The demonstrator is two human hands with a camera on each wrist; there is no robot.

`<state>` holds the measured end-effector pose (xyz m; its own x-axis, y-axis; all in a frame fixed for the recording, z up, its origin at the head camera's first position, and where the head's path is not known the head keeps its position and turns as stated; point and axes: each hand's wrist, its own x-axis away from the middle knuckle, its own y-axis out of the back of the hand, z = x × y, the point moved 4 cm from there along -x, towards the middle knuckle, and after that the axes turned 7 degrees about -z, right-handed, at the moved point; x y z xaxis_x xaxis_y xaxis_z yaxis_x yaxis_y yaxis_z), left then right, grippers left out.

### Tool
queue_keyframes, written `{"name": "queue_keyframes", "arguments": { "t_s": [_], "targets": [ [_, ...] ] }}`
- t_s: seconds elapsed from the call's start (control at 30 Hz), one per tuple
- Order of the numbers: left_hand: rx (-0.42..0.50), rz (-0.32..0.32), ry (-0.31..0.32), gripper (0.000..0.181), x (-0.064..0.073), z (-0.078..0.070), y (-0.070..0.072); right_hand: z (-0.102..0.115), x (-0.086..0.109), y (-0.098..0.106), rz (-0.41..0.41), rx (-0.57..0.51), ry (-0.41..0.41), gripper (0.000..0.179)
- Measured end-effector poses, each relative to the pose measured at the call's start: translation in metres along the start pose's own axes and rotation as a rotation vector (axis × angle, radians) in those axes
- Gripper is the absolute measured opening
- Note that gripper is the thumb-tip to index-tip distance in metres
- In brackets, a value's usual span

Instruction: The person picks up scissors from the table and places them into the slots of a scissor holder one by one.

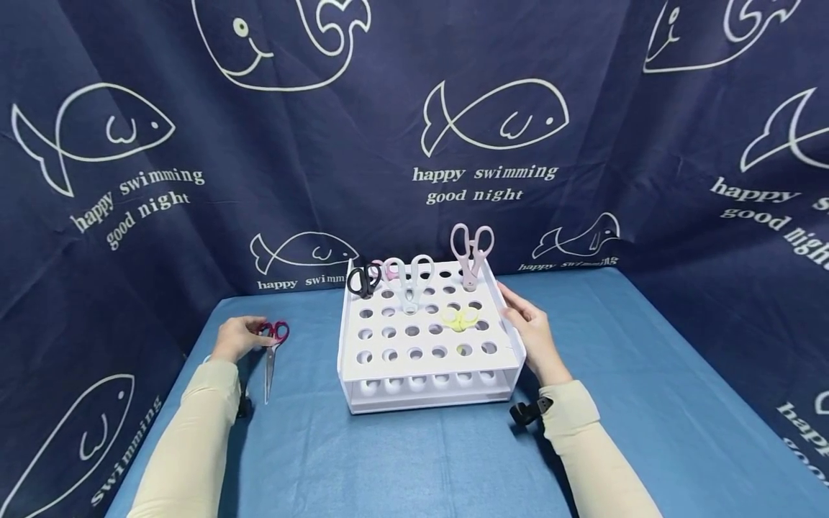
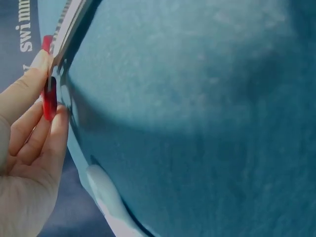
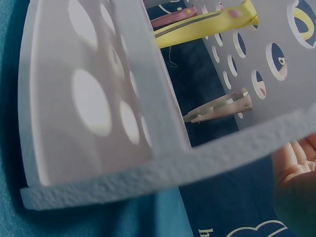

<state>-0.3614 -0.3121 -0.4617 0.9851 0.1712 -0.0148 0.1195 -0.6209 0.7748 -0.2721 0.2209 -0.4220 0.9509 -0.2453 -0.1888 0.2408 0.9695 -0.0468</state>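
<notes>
On the left part of the table, my left hand (image 1: 239, 338) pinches scissors by their red handles (image 1: 280, 331), also visible in the left wrist view (image 2: 50, 101). Their blades (image 1: 269, 374) point toward me. A white rack (image 1: 401, 368) with rows of round holes stands mid-table. My right hand (image 1: 534, 334) touches its right side panel with extended fingers; in the right wrist view the panel (image 3: 163, 173) partly covers that hand (image 3: 298, 182). In the rack stand black scissors (image 1: 365, 286), pink scissors (image 1: 377, 265), large pale blue scissors (image 1: 414, 284), mauve scissors (image 1: 471, 262) and yellow scissors (image 1: 461, 319).
Blue cloth (image 1: 414, 460) covers the table. A dark blue curtain (image 1: 376, 187) printed with fish and lettering hangs behind the rack and along both sides. Through the rack's frame, the right wrist view shows yellow scissors (image 3: 207, 24) hanging below the perforated shelf.
</notes>
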Motion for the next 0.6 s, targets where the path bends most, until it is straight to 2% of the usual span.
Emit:
{"name": "queue_keyframes", "arguments": {
  "t_s": [0.23,0.47,0.6],
  "targets": [
    [0.033,0.007,-0.011,0.049,-0.002,0.005,0.014,0.001,0.001,0.000,0.004,0.005,0.000,0.045],
    [0.199,0.008,0.026,0.039,0.001,0.009,0.023,0.000,0.001,-0.001,0.004,0.007,-0.005,0.045],
    [0.258,-0.006,0.048,0.037,0.003,0.008,0.028,0.001,0.001,0.000,0.006,0.002,-0.001,0.046]
  ]
}}
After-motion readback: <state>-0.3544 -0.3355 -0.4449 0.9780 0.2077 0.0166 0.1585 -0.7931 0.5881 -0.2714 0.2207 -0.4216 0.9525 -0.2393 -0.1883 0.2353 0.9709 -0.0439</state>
